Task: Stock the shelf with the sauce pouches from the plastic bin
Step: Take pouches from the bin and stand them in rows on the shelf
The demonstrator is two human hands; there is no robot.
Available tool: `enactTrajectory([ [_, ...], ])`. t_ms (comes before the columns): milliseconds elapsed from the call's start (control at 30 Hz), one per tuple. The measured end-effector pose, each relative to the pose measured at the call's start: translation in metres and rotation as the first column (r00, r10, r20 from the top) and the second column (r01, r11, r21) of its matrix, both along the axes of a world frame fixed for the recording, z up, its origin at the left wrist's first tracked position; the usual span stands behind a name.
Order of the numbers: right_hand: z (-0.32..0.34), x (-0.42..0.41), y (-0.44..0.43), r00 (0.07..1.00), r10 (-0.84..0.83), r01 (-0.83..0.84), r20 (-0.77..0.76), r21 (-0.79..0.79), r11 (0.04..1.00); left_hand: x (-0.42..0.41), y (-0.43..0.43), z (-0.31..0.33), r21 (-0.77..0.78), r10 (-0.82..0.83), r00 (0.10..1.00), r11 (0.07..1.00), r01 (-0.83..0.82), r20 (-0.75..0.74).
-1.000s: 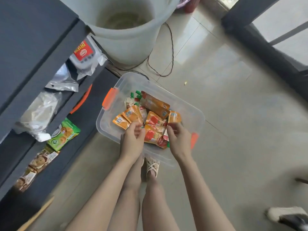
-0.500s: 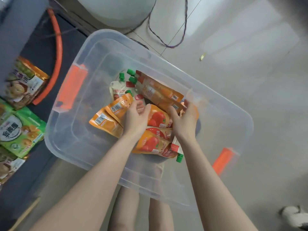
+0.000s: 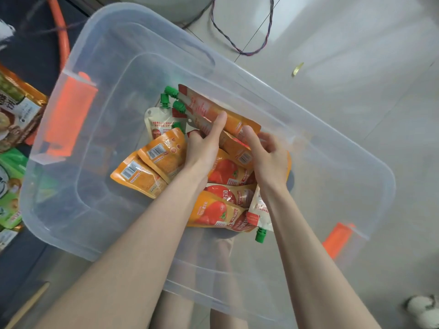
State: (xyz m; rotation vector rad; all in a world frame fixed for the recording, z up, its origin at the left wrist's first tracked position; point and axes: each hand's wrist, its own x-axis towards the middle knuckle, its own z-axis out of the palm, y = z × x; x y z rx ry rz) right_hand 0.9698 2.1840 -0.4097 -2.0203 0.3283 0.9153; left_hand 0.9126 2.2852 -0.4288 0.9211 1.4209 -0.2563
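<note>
A clear plastic bin [image 3: 351, 167] with orange latches stands on the floor. Inside lie several orange sauce pouches [image 3: 154, 162] with tomato prints and green caps. Both my hands are down in the bin. My left hand [image 3: 204, 148] lies over the pile, its index finger stretched onto a long orange pouch [image 3: 204, 108] at the back and its thumb curled at that pouch's near edge. My right hand [image 3: 268, 155] has its fingers curled around the right end of the same pouch. The dark shelf [image 3: 35, 43] is at the left edge.
Snack packets [image 3: 16, 110] lie on the shelf at left, near an orange hoop [image 3: 63, 36]. A twisted cable [image 3: 240, 46] runs across the tiled floor beyond the bin. A white shoe [image 3: 422, 309] shows at the bottom right.
The view has dropped closer to the bin. Both hands have moved from the pile's near side toward the back, onto the long orange pouch.
</note>
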Motion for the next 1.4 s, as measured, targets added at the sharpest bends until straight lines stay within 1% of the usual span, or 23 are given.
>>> enactTrajectory([
  [133,-0.004,-0.014,0.007,0.999,-0.031,0.031,0.017,-0.024,0.999,0.002,0.003,0.001,-0.048,0.075,0.997,0.996,-0.074,0.006],
  [300,-0.001,-0.015,0.016,0.984,-0.177,0.179,-0.027,0.114,0.977,0.0,-0.001,0.003,0.031,0.14,0.99,0.99,-0.141,0.033],
  [367,0.002,-0.012,0.016,0.982,-0.187,0.19,-0.033,0.134,0.973,-0.001,0.001,0.007,-0.007,0.195,0.979,0.981,-0.195,0.057],
  [433,0.006,-0.011,0.015,0.982,-0.187,0.191,-0.038,0.154,0.969,-0.002,0.003,0.008,-0.029,0.2,0.978,0.98,-0.199,0.055],
  [500,0.006,-0.012,0.012,0.987,-0.142,0.152,-0.072,0.164,0.975,-0.005,0.003,0.009,0.001,0.198,0.979,0.98,-0.198,0.045],
  [600,0.012,-0.013,0.011,0.996,-0.02,0.035,-0.092,0.163,0.986,-0.008,0.003,0.01,0.061,0.274,0.958,0.958,-0.28,0.089],
  [700,0.02,-0.018,0.01,0.994,0.091,-0.078,-0.066,0.175,0.982,-0.018,0.006,0.019,0.053,0.334,0.934,0.938,-0.343,0.127],
  [767,0.028,-0.025,0.012,0.989,0.104,-0.087,-0.101,0.168,0.982,-0.029,0.009,0.032,0.052,0.342,0.929,0.935,-0.352,0.141],
  [833,0.038,-0.031,0.015,0.982,0.11,-0.086,-0.155,0.155,0.984,-0.042,0.009,0.051,0.057,0.324,0.93,0.94,-0.338,0.174],
  [900,0.054,-0.035,0.016,0.962,0.146,-0.104,-0.231,0.183,0.977,-0.053,0.007,0.074,0.055,0.307,0.924,0.943,-0.327,0.228],
  [1000,0.092,-0.037,0.013,0.889,0.204,-0.073,-0.41,0.313,0.947,-0.068,0.003,0.117,0.013,0.321,0.897,0.94,-0.341,0.302],
  [1067,0.119,-0.038,0.006,0.846,0.238,-0.038,-0.478,0.391,0.92,-0.08,-0.001,0.147,-0.047,0.348,0.876,0.934,-0.354,0.333],
  [1133,0.149,-0.04,-0.001,0.826,0.28,-0.045,-0.49,0.438,0.898,-0.097,-0.006,0.179,-0.081,0.347,0.867,0.936,-0.342,0.357],
  [1233,0.193,-0.047,-0.015,0.828,0.339,-0.094,-0.446,0.486,0.869,-0.124,-0.017,0.231,-0.042,0.315,0.852,0.944,-0.328,0.419],
  [1400,0.287,-0.068,-0.027,0.8,0.456,-0.17,-0.39,0.581,0.796,-0.166,-0.037,0.328,0.093,0.37,0.801,0.882,-0.462,0.47],
])
